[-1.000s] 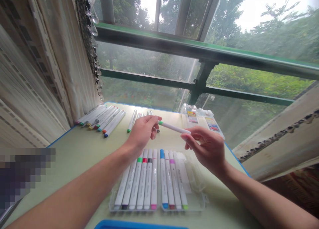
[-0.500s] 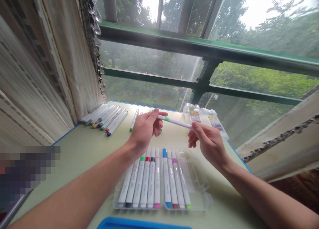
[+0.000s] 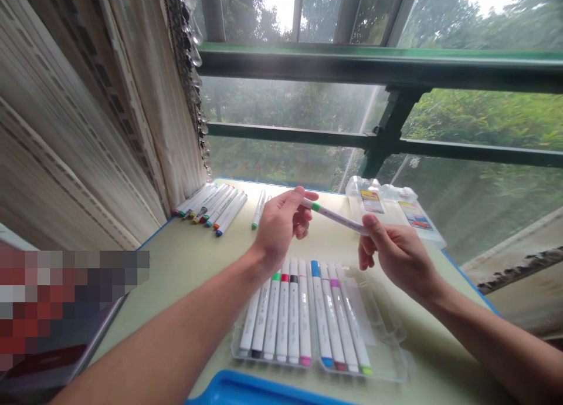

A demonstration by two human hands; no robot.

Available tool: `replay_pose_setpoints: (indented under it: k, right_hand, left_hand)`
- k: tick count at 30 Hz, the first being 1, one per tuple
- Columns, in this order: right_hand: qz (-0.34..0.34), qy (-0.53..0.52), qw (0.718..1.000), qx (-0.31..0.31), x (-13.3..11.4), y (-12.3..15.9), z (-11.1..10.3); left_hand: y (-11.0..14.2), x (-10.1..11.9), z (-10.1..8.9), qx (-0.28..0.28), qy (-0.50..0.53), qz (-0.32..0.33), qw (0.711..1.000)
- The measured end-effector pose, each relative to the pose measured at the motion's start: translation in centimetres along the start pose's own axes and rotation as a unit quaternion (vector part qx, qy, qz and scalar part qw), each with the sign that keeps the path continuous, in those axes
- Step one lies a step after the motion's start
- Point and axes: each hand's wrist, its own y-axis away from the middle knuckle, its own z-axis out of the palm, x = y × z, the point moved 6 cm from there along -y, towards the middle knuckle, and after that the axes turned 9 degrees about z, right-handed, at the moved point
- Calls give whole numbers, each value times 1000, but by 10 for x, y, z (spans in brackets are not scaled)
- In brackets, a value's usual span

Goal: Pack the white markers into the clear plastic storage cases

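A white marker with a green band [image 3: 336,217] spans the space between my two hands, above the table. My left hand [image 3: 285,220] pinches its banded end between thumb and fingers. The other end is gripped by my right hand [image 3: 391,240], thumb on top. Below the hands lies a clear plastic marker case [image 3: 382,358] in two sections, holding several white markers [image 3: 281,323] side by side with coloured bands and ends. Part of the left section is hidden behind my left wrist and forearm.
A group of loose markers [image 3: 220,208] lies at the back left, with a green-ended marker [image 3: 258,211] apart from it. Clear case covers with labels [image 3: 396,211] rest at the back right. A blue tray [image 3: 246,387] sits at the front; a curtain [image 3: 145,129] hangs left.
The view has turned to the left, so everything appears further right. Both hands keep hold of the marker, which now slants down more steeply toward my right hand.
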Motion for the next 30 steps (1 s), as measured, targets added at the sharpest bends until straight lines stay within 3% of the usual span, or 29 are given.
replay_pose_setpoints:
  k: [5,15,30]
  right_hand:
    - [-7,-6,1000,-17,1,-1,3]
    - [-109,21,992,-53,-19,9,9]
    - [-127,46,990,-50,-17,10,12]
  left_hand:
    - [-1,0,1,-2,-1,3,1000]
    - [1,-8,3,-32,-37,-33,998]
    - [4,-8,10,-92,-71,-44,992]
